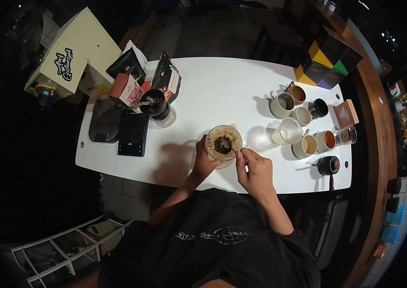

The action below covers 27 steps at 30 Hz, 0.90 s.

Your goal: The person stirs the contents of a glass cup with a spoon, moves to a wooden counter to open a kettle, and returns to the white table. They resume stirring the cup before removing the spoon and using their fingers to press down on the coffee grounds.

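Note:
A round coffee dripper with a paper filter and dark wet grounds stands at the front middle of the white table. My left hand is wrapped round its left side, thumb near the front rim. At the right side, my right hand has thumb and index finger pinched at the filter's edge. Below the dripper part of a clear vessel shows, mostly hidden.
Several cups, including a grey mug, and a clear glass stand to the right, near a black kettle. On the left are a hand grinder, a black scale, coffee bags and a cream machine.

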{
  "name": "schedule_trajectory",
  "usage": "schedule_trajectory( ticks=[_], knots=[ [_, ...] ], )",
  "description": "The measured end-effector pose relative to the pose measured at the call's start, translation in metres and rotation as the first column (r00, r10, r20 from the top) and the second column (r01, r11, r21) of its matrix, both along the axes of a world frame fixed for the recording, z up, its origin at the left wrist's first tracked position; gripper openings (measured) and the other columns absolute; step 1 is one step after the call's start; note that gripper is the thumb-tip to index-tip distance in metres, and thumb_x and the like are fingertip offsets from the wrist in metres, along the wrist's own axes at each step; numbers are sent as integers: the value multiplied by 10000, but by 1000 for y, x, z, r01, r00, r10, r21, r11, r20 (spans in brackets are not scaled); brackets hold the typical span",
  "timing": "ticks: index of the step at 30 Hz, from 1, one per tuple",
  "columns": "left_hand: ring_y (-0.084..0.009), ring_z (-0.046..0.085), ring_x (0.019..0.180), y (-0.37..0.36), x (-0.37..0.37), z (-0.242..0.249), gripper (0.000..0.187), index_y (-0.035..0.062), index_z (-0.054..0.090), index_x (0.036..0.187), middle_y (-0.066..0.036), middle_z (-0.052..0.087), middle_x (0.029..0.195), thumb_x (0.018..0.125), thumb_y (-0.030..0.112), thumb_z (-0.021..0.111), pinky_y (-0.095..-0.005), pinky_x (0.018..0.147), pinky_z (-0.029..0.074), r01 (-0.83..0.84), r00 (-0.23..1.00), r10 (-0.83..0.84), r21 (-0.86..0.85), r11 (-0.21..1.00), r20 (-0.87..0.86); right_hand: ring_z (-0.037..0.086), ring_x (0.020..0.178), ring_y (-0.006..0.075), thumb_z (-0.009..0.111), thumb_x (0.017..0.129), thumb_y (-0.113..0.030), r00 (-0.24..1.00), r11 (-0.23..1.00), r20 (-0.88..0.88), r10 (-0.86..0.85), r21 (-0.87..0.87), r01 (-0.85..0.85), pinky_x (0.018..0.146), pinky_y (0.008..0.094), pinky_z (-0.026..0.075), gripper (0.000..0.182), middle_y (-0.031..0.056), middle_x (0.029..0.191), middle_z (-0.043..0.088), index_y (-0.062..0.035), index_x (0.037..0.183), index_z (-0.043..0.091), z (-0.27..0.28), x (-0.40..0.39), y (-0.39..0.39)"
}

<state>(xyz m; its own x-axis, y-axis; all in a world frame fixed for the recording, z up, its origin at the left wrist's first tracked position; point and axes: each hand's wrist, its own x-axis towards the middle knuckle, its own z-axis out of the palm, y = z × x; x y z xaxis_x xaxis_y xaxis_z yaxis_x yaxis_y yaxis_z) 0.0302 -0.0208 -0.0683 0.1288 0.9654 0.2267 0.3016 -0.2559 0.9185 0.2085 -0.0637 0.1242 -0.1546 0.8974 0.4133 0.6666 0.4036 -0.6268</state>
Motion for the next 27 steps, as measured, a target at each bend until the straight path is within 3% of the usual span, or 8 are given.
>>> schedule_trajectory(
  ticks=[2, 5, 11, 16, 19, 27],
  knots=[
    [-383, 375, 1281, 2, -2, -8, 951, 27, 320, 1447, -189, 406, 1369, 641, 31, 823, -477, 1079, 371, 5, 996, -4, 11, 1000, -86, 581, 502, 307, 606, 940, -117, 1000, 1000, 17, 3, -17, -3, 464, 401, 442, 146, 117, 678, 601, -35, 824, 572, -3, -1, 0],
    [-386, 371, 1286, 4, -3, -9, 968, 28, 309, 1456, -191, 394, 1382, 637, 36, 825, -474, 1090, 363, 56, 998, -55, -66, 996, 7, 546, 475, 296, 598, 940, -67, 999, 999, -22, 44, -24, -44, 470, 389, 417, 137, 127, 644, 581, -8, 817, 583, -3, -6, 0],
    [-386, 365, 1293, 0, -4, -8, 991, 30, 304, 1461, -188, 388, 1392, 620, 24, 827, -474, 1109, 343, 22, 998, -21, 7, 1000, -63, 586, 502, 309, 604, 941, -125, 999, 1000, -40, -3, -21, 2, 469, 400, 447, 154, 116, 670, 604, -29, 823, 581, 7, -3, -1],
    [-386, 370, 1286, 4, -4, -11, 970, 34, 324, 1447, -191, 403, 1378, 612, 19, 817, -472, 1109, 340, 50, 998, -52, -56, 997, -25, 590, 498, 293, 603, 942, -123, 999, 992, -42, -31, -120, 25, 476, 384, 451, 158, 111, 663, 611, -27, 816, 606, -6, 2, 7],
    [-389, 372, 1286, 6, -4, -8, 959, 32, 334, 1440, -199, 407, 1373, 613, 18, 817, -470, 1104, 342, 74, 997, -74, -86, 994, 9, 535, 449, 298, 587, 961, -97, 997, 999, -62, -35, -31, 34, 462, 377, 397, 165, 161, 632, 592, 3, 836, 625, 7, 4, 6],
    [-388, 379, 1279, 6, -3, -10, 946, 21, 330, 1435, -193, 404, 1376, 635, 44, 833, -484, 1093, 352, 55, 997, -57, -39, 998, -55, 600, 519, 328, 609, 932, -122, 991, 993, 118, 70, -101, -58, 502, 412, 464, 144, 143, 682, 641, -19, 833, 627, 12, -1, 9]
  ],
)
